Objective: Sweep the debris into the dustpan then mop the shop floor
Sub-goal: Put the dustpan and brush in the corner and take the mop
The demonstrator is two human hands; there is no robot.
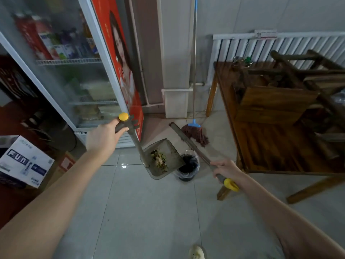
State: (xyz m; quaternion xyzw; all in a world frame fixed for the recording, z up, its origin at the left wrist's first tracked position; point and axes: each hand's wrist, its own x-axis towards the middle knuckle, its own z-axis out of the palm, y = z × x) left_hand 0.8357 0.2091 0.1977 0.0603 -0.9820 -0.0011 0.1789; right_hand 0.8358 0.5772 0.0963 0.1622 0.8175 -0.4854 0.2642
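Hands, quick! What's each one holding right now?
Left hand: closed, gripping the dustpan handle.
Right hand: closed, gripping the broom.

The dustpan (171,152) in our left hand (104,137) looks like dull, scuffed grey plastic, its grip capped in smooth yellow plastic. The broom (192,144) in our right hand (226,170) has the same matt grey shaft and yellow cap. Between our hands the floor (149,212) is glossy pale tile. Beyond the right hand we see a varnished wooden table (265,146); ahead, a mop (195,134) of rough cloth strands.
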